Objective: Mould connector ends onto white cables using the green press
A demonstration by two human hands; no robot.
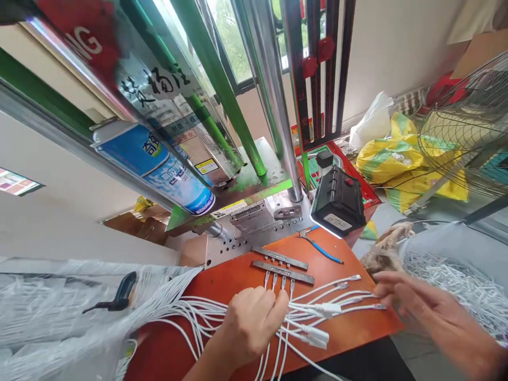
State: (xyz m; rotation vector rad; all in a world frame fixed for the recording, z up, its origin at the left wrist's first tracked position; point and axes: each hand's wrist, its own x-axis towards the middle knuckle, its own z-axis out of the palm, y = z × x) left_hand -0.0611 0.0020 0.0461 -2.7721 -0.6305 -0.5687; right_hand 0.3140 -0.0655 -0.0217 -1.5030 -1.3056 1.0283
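My left hand [256,320] is closed over white cables [214,307] at the middle of the orange tabletop [222,278]. Several cable ends run up from under its knuckles to a slotted metal bar [282,272], where their plugs sit in a row. A second metal bar [280,258] lies just behind. Right of the fist, cables end in white moulded connectors [313,336] and small plugs. My right hand [431,307], slightly blurred, reaches in past the table's right edge with its fingers stretched out, near the plug ends; nothing shows in it.
Blue-handled cutters [323,250] lie behind the bars, beside a black box [339,203]. A press with steel columns [273,100] rises behind. At right stand a lined bin of white scraps [448,270] and a wire fan guard [468,116]. Bundled cables [159,301] cover the left side.
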